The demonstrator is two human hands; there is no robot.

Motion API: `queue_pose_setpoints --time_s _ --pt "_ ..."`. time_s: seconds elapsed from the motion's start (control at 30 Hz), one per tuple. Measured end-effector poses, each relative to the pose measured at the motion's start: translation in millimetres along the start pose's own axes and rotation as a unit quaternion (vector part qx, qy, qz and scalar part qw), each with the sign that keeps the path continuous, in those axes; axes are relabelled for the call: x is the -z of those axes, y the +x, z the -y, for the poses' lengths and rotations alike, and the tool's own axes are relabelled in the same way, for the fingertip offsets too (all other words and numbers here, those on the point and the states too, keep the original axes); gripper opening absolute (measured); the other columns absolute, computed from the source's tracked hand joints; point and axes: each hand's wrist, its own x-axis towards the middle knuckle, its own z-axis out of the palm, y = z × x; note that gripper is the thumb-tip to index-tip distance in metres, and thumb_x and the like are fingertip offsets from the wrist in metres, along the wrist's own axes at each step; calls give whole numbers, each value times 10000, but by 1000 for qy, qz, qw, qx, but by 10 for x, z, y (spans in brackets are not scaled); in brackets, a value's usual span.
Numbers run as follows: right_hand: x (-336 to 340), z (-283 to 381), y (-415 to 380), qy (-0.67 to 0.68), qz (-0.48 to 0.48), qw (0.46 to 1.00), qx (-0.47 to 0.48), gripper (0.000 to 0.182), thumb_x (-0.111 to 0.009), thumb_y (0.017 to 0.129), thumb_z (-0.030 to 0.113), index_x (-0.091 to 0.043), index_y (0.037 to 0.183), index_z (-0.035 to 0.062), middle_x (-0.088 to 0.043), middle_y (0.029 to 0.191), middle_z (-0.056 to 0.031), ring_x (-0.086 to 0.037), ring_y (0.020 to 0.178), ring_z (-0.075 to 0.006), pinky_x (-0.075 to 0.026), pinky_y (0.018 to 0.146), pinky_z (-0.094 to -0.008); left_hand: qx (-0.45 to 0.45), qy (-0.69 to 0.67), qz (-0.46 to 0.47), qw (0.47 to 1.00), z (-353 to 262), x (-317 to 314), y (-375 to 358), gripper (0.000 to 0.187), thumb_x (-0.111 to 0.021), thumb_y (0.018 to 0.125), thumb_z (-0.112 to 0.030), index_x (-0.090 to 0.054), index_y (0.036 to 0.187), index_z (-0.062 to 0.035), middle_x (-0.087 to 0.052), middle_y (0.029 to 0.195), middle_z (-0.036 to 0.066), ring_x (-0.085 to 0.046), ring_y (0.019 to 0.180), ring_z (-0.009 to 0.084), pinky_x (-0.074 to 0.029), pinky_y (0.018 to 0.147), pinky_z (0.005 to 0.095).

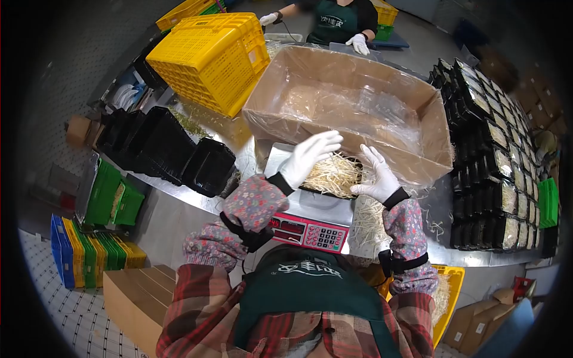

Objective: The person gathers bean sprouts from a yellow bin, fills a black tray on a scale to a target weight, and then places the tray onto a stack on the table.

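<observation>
Left hand [309, 156] open, I hold it over one side of the black tray [322, 193] of pale strands [332, 175], mid-frame; my open right hand [379, 177] flanks the other. Whether either grips, I cannot tell. The tray sits on the red-fronted scale [310, 231]. Just beyond, a plastic-lined carton [352, 140] blocks the way; black trays [156, 140] stand left, filled stacks [498, 173] right. Metal table [439, 240] beneath, a co-worker [340, 22] at top centre.

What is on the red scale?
A black tray heaped with pale strands. They cover its bottom, and the left hand and right hand hide part of its rim.
</observation>
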Motion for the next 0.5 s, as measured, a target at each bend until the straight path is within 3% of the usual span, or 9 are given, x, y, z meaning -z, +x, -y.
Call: queue_pose_setpoints --time_s 0.03,0.07,0.1,0.17,0.23,0.3,0.4,0.43,0.5 --pt "-21 -7 6 2 2 1000 0 1127 -892 575 308 -251 1488 150 -209 1506 -258 -214 1412 -362 -251 1134 -407 0 182 19 983 -67 -90 42 444 -410 997 -251 -417 1369 -9 -496 1369 127 -505 1237 276 -409 1020 342" --pt "-30 -29 4 4 4 1000 -6 1132 -894 572 309 -249 1489 150 -210 1505 -261 -204 1415 -362 -245 1136 -409 75 347 67 933 -162 -147 -12 513 -489 955 -364 -451 1355 -46 -491 1371 143 -471 1258 331 -363 1057 383" --pt "-36 -61 3 4 7 1000 -12 1138 -897 568 310 -247 1489 150 -210 1504 -263 -194 1418 -363 -240 1138 -411 68 530 105 839 -77 -130 -50 602 -538 909 -469 -438 1387 -119 -447 1403 154 -397 1322 303 -304 1096 406" --pt "-19 -185 -8 -9 11 1000 -14 1174 -905 550 314 -231 1489 116 -212 1499 -273 -183 1421 -364 -227 1143 -416 -35 633 94 767 122 -4 -121 775 -578 836 -560 -385 1413 -81 -409 1431 166 -308 1368 347 -239 1117 475" --pt "-38 -263 -65 23 9 1000 -18 1218 -914 528 322 -207 1488 71 -220 1499 -274 -168 1425 -366 -215 1147 -423 -52 649 77 755 117 4 -123 850 -603 797 -576 -358 1419 -51 -395 1435 182 -297 1367 371 -224 1114 504" --pt "-146 -251 -18 -48 34 998 -2 1225 -907 530 312 -189 1484 39 -228 1498 -274 -188 1417 -375 -228 1147 -405 -70 660 58 746 176 -72 -128 926 -628 758 -592 -331 1425 -22 -382 1439 197 -287 1365 394 -209 1112 533" --pt "-253 -150 69 -86 109 989 -60 1141 -883 563 268 -230 1465 22 -238 1484 -285 -238 1392 -391 -258 1138 -379 -43 647 133 750 383 -209 -136 1005 -661 698 -599 -329 1398 40 -412 1383 247 -347 1310 411 -242 1088 531" --pt "-262 -200 52 -117 81 990 -17 1029 -874 583 261 -336 1429 31 -350 1435 -270 -361 1331 -380 -340 1087 -379 -61 642 132 753 422 -209 -147 978 -664 707 -585 -343 1382 46 -429 1355 253 -383 1271 411 -265 1077 511" --pt "-182 -326 8 -40 96 989 -107 871 -860 613 242 -460 1362 44 -522 1306 -228 -514 1210 -334 -425 1002 -367 -66 619 128 772 483 -179 -149 938 -665 722 -563 -364 1364 52 -450 1328 251 -409 1239 407 -291 1068 490"
